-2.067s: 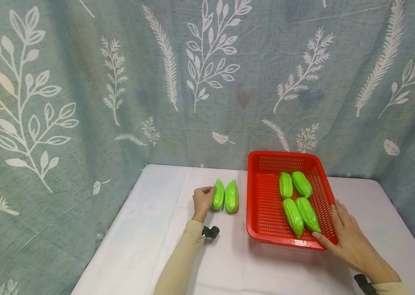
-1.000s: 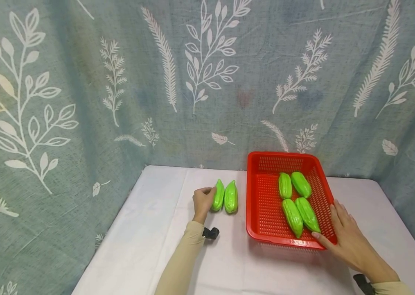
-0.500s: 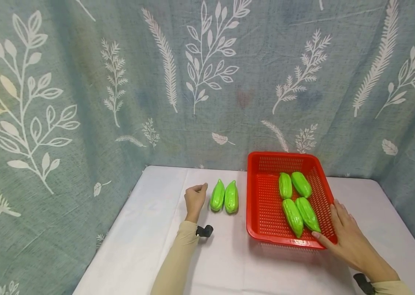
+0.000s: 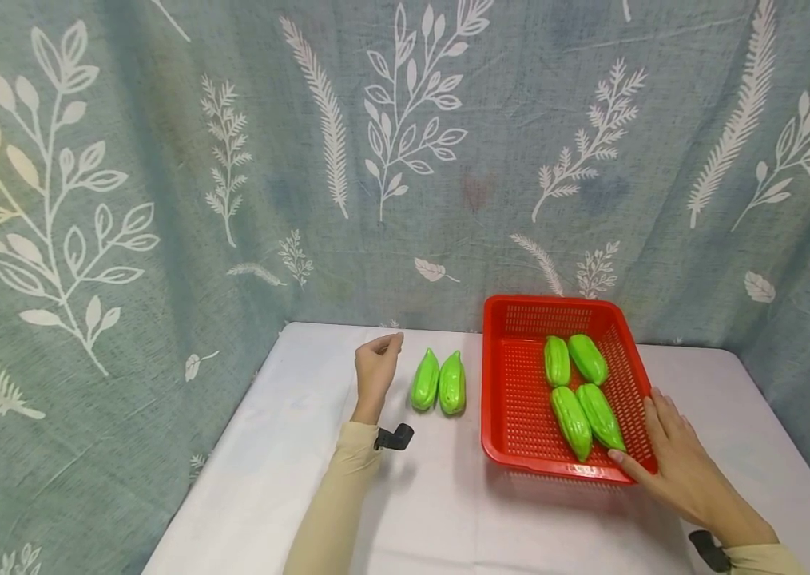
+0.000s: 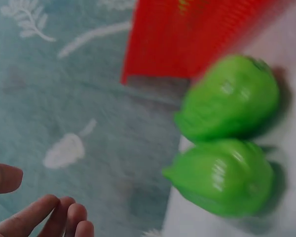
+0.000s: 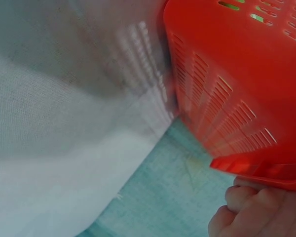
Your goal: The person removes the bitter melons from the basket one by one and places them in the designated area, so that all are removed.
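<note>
Two green ridged gourds [image 4: 424, 382] [image 4: 452, 385] stand side by side on the white table, left of the red basket. My left hand [image 4: 376, 367] is raised just left of them and touches neither. In the left wrist view, its thumb [image 5: 5, 178] and fingers [image 5: 34, 217] are apart with nothing between them. The red plastic basket [image 4: 494, 399] holds several similar gourds [image 4: 572, 423] in its right half. My right hand [image 4: 685, 463] rests at the basket's near right corner, thumb on the near rim, fingers extended along the right side.
White cloth covers the table [image 4: 290, 479]. A grey-green curtain [image 4: 347, 263] with white leaf prints hangs behind it and along both sides. Each wrist carries a small black camera mount [image 4: 394, 437].
My left hand has let go of the left gourd and moved left, then up and away from it. Both loose gourds stay in place. The right hand and basket have hardly moved.
</note>
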